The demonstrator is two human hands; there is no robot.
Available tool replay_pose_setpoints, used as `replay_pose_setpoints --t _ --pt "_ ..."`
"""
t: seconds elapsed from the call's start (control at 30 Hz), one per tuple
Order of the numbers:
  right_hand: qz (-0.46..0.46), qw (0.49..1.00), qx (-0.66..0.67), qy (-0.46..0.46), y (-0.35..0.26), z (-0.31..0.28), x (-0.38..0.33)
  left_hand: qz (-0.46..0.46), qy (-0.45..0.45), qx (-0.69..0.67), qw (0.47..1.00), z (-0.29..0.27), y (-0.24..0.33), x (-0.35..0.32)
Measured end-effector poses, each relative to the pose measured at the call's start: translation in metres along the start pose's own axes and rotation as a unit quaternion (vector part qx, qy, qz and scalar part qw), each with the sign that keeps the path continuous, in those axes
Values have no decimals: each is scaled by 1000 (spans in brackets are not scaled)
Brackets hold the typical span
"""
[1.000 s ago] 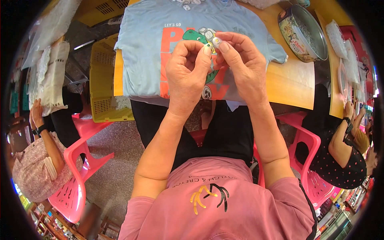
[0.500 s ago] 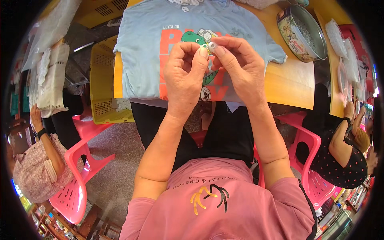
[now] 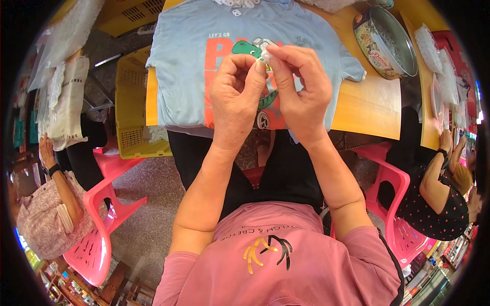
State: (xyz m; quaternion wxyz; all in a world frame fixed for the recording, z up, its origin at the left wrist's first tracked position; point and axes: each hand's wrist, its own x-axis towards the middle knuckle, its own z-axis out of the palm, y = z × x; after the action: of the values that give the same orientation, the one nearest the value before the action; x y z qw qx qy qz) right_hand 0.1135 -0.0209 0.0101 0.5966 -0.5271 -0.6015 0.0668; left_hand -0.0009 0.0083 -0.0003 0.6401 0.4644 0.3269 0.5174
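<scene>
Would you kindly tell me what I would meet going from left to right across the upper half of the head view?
Cream cloth → yellow crate → left hand → small white item at the fingertips → right hand → patterned tin → whitish bag.

A T-shirt (image 3: 178, 76) lies on the worktop (image 3: 367, 112) under the left hand (image 3: 237, 92) and right hand (image 3: 304, 92), small plastic pieces (image 3: 237, 4) heaped at its far edge, a tin (image 3: 372, 53) to its right, a crate (image 3: 130, 102) beside the worktop's left edge, a left chair (image 3: 92, 250) and right chair (image 3: 398, 204) flanking the person (image 3: 270, 255).
</scene>
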Motion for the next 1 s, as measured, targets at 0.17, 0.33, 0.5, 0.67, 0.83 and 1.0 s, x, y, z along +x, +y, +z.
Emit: replay_pose_setpoints --t 0.17,0.33,0.5,0.67,0.83,1.0 --pt "242 942 228 39 -11 4 1 7 -2 -7 1000 3 2 -2" --pt "272 925 262 34 -9 3 0 10 4 -2 1000 2 2 -2" --pt "252 939 233 26 -9 2 -1 12 7 9 1000 1 2 -2" --pt "206 965 165 -4 -6 -4 2 14 1 17 1000 3 2 -2" --pt "219 954 205 -16 -6 -3 3 28 3 8 1000 2 2 -2" --pt "236 945 223 -32 -6 -6 3 30 9 6 999 1 -1 -3"
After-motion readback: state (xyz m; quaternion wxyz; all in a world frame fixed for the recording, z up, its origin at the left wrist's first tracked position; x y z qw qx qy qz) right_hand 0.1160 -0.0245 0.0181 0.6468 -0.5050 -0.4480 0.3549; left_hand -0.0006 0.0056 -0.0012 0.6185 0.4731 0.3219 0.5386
